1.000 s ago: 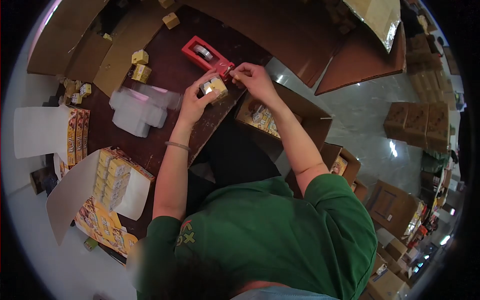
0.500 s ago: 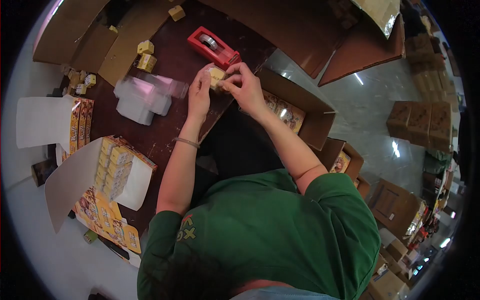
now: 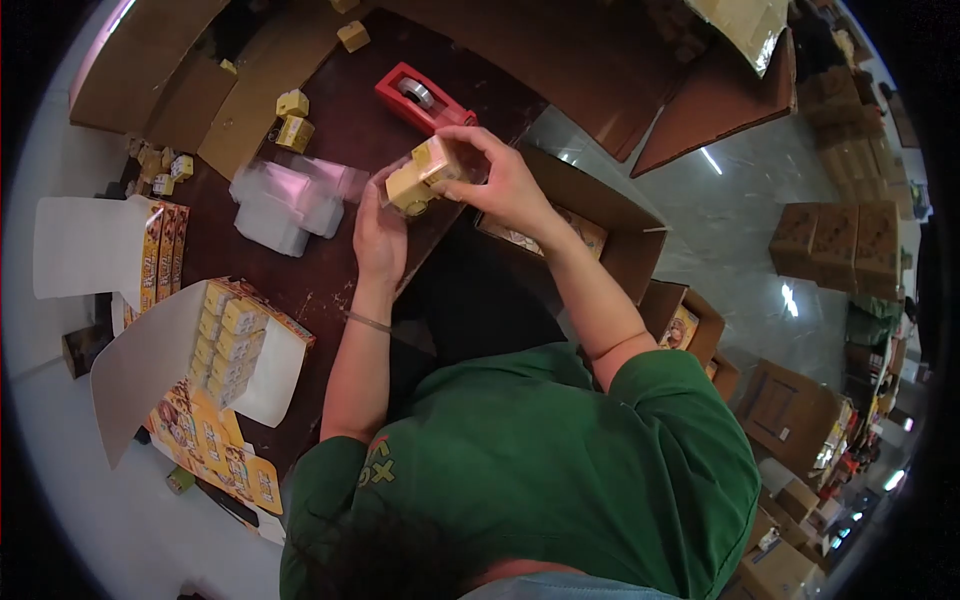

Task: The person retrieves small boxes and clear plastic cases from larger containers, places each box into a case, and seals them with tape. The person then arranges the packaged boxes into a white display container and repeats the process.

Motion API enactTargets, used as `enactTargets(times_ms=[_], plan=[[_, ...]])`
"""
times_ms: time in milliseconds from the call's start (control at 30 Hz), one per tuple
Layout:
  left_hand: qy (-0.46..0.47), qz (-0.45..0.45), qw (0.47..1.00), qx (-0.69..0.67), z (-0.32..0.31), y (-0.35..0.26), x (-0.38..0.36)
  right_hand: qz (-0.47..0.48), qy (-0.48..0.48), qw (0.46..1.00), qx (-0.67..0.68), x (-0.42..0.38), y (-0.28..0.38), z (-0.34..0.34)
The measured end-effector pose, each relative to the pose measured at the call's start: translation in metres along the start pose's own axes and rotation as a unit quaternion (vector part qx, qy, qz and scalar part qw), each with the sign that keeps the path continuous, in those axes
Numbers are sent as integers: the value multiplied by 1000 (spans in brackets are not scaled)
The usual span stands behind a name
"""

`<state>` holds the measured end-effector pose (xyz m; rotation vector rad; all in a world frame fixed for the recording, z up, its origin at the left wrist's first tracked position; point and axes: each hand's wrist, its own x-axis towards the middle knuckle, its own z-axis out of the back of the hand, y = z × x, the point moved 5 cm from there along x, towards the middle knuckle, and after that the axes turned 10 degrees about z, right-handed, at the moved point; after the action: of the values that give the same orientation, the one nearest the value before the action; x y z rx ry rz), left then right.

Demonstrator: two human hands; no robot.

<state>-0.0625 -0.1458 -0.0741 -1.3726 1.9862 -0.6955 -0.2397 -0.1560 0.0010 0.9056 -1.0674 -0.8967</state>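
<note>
Two small yellow boxes point(image 3: 421, 176) are between my hands, above the dark table point(image 3: 340, 270). My right hand point(image 3: 497, 185) pinches the upper box between thumb and fingers. On the other side, my left hand point(image 3: 379, 230) has its fingers around the lower box, with clear plastic showing at its edge. The red tape dispenser point(image 3: 425, 100) sits just beyond my hands. To the left lies a pile of clear plastic covers point(image 3: 290, 205). Farther left, an opened display carton point(image 3: 265, 372) holds rows of small yellow-and-white boxes point(image 3: 232, 345).
Loose yellow boxes point(image 3: 295, 132) lie near a large cardboard box point(image 3: 240, 110) at the back left. Orange printed packages point(image 3: 163, 250) stand at the left. An open carton point(image 3: 625, 235) with printed packs is right of the table, with stacked cartons point(image 3: 838, 245) beyond.
My right hand has turned and moved slightly up, and my left hand has come down and left. Two yellow boxes now show between them, where one was visible before.
</note>
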Motion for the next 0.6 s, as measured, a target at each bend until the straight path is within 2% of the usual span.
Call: enactTargets(times_ms=[33, 100, 133, 200, 233, 267, 300, 333, 400, 500, 600], plan=[[-17, -51, 997, 55, 3, -11, 4, 61, 27, 994, -86, 8, 8, 1], [-25, -89, 968, 234, 12, -25, 17, 180, 78, 947, -255, 18, 18, -7], [12, -27, 972, 232, -4, -25, 19, 197, 99, 940, -259, 20, 12, -17], [12, -5, 933, 359, 6, -13, 37, 195, 106, 957, -186, 21, -2, -17], [27, -7, 950, 312, 5, -12, 40, 199, 110, 962, -150, 28, -6, -13], [35, -2, 947, 319, 3, -15, 46, 127, 48, 981, -142, 35, -8, 7], [43, 9, 944, 326, 2, -15, 48, 150, -6, 957, -249, 46, -19, 26], [51, 24, 942, 332, 0, -12, 47, 58, 36, 961, -267, 58, -44, 39], [86, 8, 914, 398, -11, -9, 53, 15, 52, 956, -288, 64, -83, 40], [115, -34, 890, 439, -19, -8, 62, 7, 72, 990, -122, 68, -101, 35], [106, -34, 894, 434, -14, -4, 62, 67, -42, 974, -214, 58, -81, 33]])
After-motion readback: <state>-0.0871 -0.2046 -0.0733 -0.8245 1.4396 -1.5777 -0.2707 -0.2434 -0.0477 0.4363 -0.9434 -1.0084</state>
